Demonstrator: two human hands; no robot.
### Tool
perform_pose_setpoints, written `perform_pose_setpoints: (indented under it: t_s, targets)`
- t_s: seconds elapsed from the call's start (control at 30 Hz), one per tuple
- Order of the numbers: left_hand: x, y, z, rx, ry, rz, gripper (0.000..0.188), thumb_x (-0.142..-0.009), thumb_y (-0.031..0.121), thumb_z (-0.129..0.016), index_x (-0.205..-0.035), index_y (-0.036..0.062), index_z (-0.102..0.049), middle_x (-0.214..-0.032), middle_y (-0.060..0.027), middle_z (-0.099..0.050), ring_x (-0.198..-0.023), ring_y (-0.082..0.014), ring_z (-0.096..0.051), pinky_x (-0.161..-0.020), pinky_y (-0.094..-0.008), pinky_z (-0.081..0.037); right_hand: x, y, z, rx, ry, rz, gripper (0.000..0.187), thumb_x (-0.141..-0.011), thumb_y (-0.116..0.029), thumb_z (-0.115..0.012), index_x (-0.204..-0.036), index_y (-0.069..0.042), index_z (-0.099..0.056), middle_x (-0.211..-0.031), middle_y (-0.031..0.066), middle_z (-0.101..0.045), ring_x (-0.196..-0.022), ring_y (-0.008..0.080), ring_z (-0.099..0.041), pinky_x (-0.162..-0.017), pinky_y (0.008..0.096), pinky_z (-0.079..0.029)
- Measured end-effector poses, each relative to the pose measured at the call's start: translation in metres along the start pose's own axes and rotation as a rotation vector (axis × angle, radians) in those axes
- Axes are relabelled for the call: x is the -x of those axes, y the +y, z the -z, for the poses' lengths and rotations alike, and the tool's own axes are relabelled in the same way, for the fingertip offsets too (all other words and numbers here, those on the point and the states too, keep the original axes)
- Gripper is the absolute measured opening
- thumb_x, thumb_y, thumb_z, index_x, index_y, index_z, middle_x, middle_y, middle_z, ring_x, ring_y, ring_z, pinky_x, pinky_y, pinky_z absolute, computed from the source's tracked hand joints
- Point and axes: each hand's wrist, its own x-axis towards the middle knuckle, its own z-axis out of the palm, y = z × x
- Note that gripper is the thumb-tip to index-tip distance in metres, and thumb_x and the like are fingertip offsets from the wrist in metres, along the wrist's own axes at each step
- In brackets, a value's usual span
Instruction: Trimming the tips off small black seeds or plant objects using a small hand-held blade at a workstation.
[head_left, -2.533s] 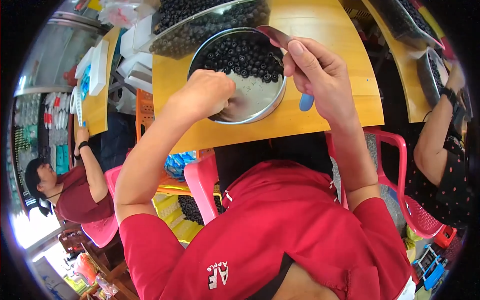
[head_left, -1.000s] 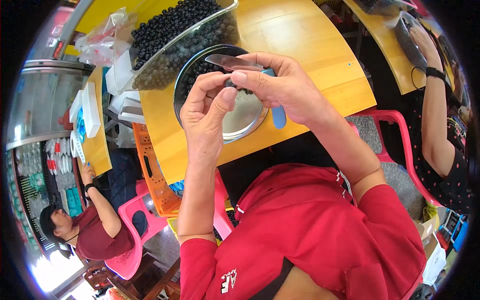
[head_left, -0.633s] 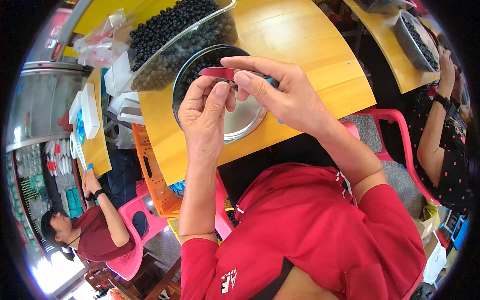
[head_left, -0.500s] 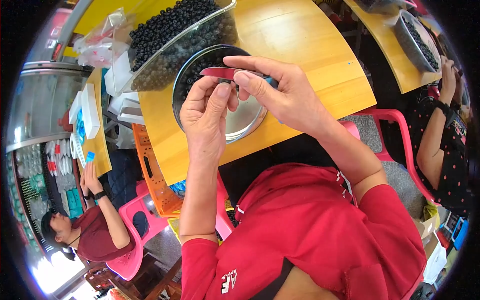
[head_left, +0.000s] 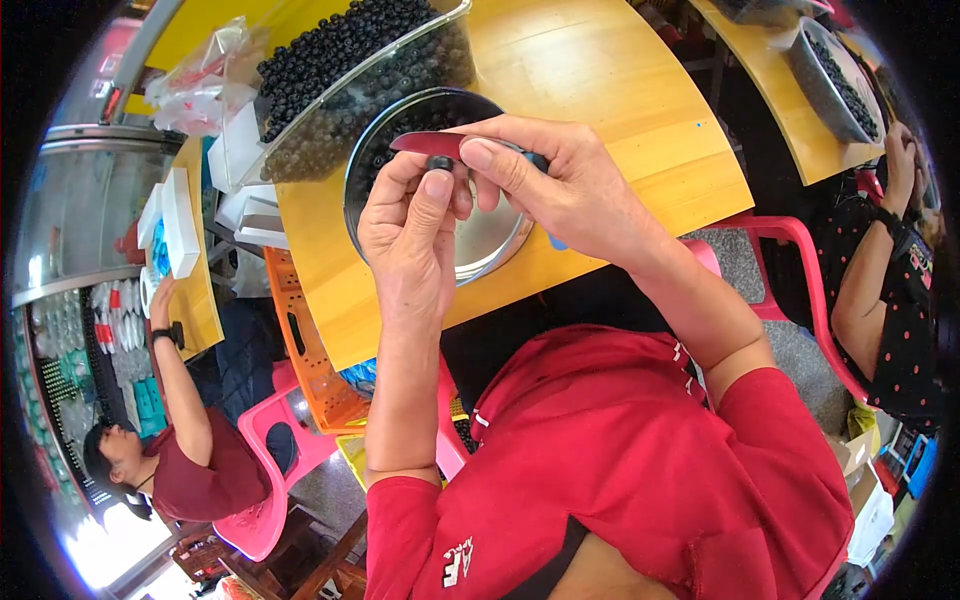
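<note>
My left hand pinches a small round black piece between thumb and fingertips. In my right hand is a small knife; its blade looks red and points left, just above the black piece. The knife's dark handle runs back under my fingers. Below both hands stands a round metal bowl with a pile of black pieces at its far left side. Beyond it, a clear plastic bin is heaped with many similar black pieces.
The bowl and bin stand on a yellow wooden table. An orange crate is left of the table. One person sits on a pink chair at left; another works at right beside a grey basin of black pieces.
The black piece in my left hand now shows more clearly, and the knife blade has shifted slightly left and up. The person at left has stretched an arm toward their table.
</note>
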Motion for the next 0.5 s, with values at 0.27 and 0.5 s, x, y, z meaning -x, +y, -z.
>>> perform_pose_setpoints:
  t_s: [0.27,0.5]
  targets:
    - [-0.01,0.005,-0.004,0.147,-0.04,0.115,0.021,-0.095,0.012,-0.054,-0.113,0.003,-0.058,-0.098,-0.0086,-0.062,-0.075,-0.0136,-0.054,-0.067,-0.0244,-0.045,-0.004,-0.001,0.005,-0.067,0.014,-0.01,0.026,-0.098,-0.02,-0.052,-0.11,0.0,-0.063,-0.071,-0.0015,-0.059,-0.054,0.0011,-0.042,-0.046,0.0167,-0.033]
    - [-0.035,0.048,0.031,-0.092,-0.053,0.224,0.02,-0.096,0.015,-0.048,-0.109,0.0021,-0.058,-0.092,-0.006,-0.059,-0.067,-0.0103,-0.051,-0.06,-0.0201,-0.041,-0.003,0.002,0.023,-0.081,0.141,-0.021,0.026,-0.098,-0.02,-0.052,-0.11,-0.001,-0.064,-0.073,-0.0003,-0.06,-0.052,0.0008,-0.039,-0.044,0.0168,-0.029]
